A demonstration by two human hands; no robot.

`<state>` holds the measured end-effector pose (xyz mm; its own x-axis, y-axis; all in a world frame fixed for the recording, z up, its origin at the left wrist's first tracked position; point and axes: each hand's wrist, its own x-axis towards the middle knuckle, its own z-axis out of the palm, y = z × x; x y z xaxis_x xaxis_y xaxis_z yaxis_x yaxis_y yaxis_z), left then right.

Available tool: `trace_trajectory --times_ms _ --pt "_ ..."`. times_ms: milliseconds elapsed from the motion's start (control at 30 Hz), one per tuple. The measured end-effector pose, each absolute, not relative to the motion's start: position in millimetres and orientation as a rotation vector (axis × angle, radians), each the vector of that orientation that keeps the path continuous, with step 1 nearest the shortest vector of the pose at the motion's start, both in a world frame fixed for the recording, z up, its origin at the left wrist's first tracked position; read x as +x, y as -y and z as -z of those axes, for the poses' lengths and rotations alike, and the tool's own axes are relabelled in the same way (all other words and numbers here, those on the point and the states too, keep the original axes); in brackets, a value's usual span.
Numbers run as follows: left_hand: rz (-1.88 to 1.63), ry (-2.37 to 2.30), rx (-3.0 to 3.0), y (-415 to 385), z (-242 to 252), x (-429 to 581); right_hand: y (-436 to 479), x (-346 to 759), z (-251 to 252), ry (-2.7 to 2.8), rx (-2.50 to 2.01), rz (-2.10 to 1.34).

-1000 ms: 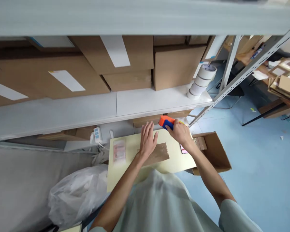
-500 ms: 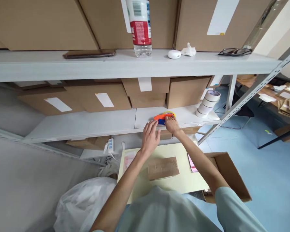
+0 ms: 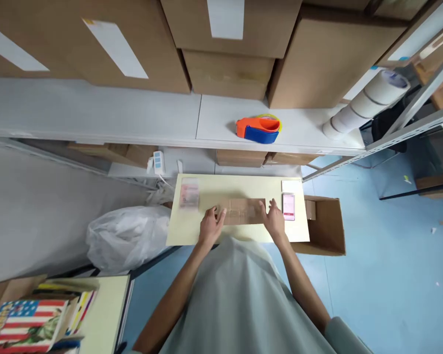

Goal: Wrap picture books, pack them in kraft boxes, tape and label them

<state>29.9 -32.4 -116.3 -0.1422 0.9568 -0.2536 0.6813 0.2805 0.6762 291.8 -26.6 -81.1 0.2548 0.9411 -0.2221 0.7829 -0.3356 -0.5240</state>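
A small brown cardboard box (image 3: 242, 210) lies on the pale yellow table (image 3: 214, 184) in front of me. At its left end is my left hand (image 3: 211, 226), thumb and fingers apart. My right hand (image 3: 274, 222) is at the box's right end, also with its fingers spread. Whether either hand touches the cardboard I cannot tell. An orange and blue tape dispenser (image 3: 258, 130) rests on the grey shelf above the table, away from both hands.
Large cartons (image 3: 225, 73) line the shelf (image 3: 140, 110), with tape rolls (image 3: 367, 105) stacked at its right. A phone (image 3: 288, 206) lies on the table. An open carton (image 3: 327, 226) stands right, a plastic bag (image 3: 129, 238) left. Books (image 3: 29, 319) occupy the lower left.
Both hands have left the tape dispenser on the shelf and come down to the box on the table, one at each end. The view has tilted downward.
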Motion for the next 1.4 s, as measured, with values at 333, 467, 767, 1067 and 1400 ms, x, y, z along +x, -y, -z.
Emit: trace_trajectory --times_ms 333,467,767,1067,1400 --pt "-0.556 -2.196 1.292 26 123 78 50 253 130 1.317 -2.210 -0.577" --pt "-0.626 -2.120 1.115 22 125 63 51 272 135 1.135 -2.041 -0.748" --pt "-0.902 -1.746 0.963 39 115 25 67 290 101 1.038 -1.780 -0.926" --pt "-0.572 -1.731 1.023 44 156 7 72 313 139 1.284 -1.933 -1.131" --pt "-0.577 -1.845 1.009 15 179 9 46 320 164 1.204 -2.071 -1.181"
